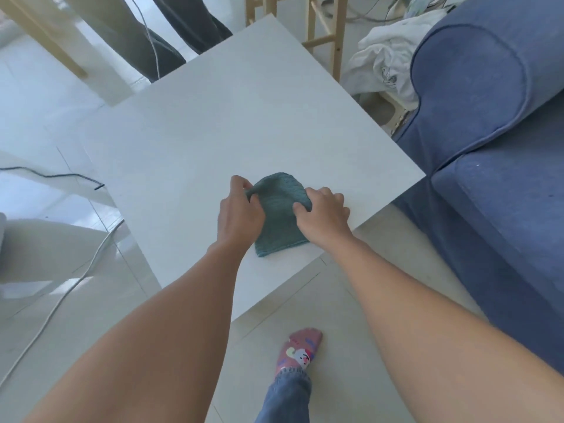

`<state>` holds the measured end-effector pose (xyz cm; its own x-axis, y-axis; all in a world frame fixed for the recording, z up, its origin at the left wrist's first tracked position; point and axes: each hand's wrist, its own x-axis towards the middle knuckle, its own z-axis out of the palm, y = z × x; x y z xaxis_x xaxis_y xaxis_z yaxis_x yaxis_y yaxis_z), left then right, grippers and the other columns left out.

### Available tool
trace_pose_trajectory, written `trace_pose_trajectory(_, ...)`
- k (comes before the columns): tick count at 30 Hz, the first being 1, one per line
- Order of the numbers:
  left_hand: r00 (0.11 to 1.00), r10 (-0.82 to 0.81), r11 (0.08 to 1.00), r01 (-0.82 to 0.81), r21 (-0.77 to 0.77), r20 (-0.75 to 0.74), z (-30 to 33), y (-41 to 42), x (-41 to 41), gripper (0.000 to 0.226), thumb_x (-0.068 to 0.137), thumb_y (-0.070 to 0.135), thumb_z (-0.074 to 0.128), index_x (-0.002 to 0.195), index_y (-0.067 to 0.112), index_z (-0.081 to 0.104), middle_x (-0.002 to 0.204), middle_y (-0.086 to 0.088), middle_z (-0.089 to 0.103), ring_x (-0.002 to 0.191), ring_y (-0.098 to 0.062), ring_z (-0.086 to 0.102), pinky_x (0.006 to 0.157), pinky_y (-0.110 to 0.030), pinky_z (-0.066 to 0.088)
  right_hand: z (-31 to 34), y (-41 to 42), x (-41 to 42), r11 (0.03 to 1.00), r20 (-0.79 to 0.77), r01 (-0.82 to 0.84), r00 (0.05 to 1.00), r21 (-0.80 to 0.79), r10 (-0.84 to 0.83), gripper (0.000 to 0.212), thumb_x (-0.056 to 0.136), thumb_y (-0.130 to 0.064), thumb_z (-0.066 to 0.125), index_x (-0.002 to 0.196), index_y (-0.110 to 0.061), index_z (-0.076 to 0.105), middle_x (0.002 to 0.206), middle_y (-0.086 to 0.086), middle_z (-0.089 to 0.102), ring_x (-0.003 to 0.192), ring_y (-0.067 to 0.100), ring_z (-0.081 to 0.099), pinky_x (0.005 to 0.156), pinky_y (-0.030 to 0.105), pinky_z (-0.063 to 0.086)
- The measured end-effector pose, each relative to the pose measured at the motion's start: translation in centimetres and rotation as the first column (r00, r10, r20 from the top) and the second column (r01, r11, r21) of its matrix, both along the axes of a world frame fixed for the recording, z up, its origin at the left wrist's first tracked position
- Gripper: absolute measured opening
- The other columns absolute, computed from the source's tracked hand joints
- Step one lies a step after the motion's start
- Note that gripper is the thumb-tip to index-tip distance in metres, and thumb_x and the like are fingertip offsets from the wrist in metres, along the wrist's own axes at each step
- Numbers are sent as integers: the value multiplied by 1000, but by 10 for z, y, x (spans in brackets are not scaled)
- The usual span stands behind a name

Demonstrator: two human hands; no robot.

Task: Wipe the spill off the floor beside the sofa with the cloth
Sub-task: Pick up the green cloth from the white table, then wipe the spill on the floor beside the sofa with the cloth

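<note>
While no writing is readable, both hands, left and right, pinch the teal cloth on the white table.

A: Light? Bright, even daylight; glare on the glossy floor upper left; soft shadows under the white table.

B: Sharpness? Centre clear; wide-angle bending and slight softness toward edges.

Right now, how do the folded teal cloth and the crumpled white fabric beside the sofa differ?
The folded teal cloth lies flat on the white table; the crumpled white fabric sits heaped beside the blue sofa. The teal cloth is gripped by the left hand and right hand; the white fabric is untouched. Both are soft textiles.
</note>
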<state>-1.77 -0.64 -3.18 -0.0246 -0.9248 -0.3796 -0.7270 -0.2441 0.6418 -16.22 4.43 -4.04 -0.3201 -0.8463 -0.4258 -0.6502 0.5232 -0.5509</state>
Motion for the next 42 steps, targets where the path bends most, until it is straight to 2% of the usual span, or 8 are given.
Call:
trace_pose_trajectory(3,989,-67,997,63,-36,-134,13,10,-36,16,103,21,36,118,24,39,84,-1,53,69,-20,52,56,-34,42,11,28,-26,973,213,194,963,-126,-165,24,97,-27,47,84,-6,46,76,5,53,79,27,47,68,39,38)
trace_pose_trajectory(6,956,-178,983,161,-92,-233,23,26,-77,25,102,23,40,126,31,37,90,3,55,77,-17,56,66,-36,47,7,63,-59,915,310,373,897,-152,-315,10,95,-25,52,99,-16,49,89,5,65,80,24,61,68,40,52)
trace_pose_trajectory(9,890,-368,930,356,-93,-271,19,49,-119,27,98,19,49,119,35,45,103,10,57,85,-17,61,65,-33,49,2,107,-94,844,360,510,828,-167,-430,58,91,-15,58,137,-41,33,114,2,67,99,24,65,84,44,56)
trace_pose_trajectory(13,732,-658,752,649,-111,-178,-6,96,-170,29,88,16,70,115,25,69,119,2,56,91,-6,55,91,-28,46,-12,178,-132,839,329,520,829,-159,-452,71,89,1,56,147,-36,40,124,-6,58,115,20,60,97,28,46)
trace_pose_trajectory(19,426,-900,418,903,96,-89,-53,185,-234,92,77,16,82,154,18,31,154,2,20,128,-21,45,105,-31,41,-55,282,-173,764,218,640,759,-78,-614,55,87,4,53,135,-23,58,122,2,52,116,18,52,94,18,34)
trace_pose_trajectory(29,95,-993,83,986,142,-75,-248,312,-314,97,77,13,80,155,20,23,151,6,11,107,-30,62,89,-42,56,-240,416,-211,550,112,835,548,-15,-829,56,88,1,52,139,-22,53,129,6,51,112,20,53,92,28,43)
trace_pose_trajectory(35,-98,-986,-105,994,42,-135,-382,368,-380,91,76,8,82,150,5,30,146,-6,24,130,-20,41,85,-7,37,-372,473,-251,465,-44,885,464,-35,-885,54,88,-8,51,139,-23,52,133,6,48,112,29,57,97,43,49)
trace_pose_trajectory(42,-235,-971,-232,971,-60,-43,-452,419,-447,83,74,13,85,144,5,40,145,-6,26,109,-14,47,86,-9,36,-451,531,-296,289,-78,951,281,-112,-956,59,84,-9,50,140,-28,50,126,4,45,105,30,58,95,43,50)
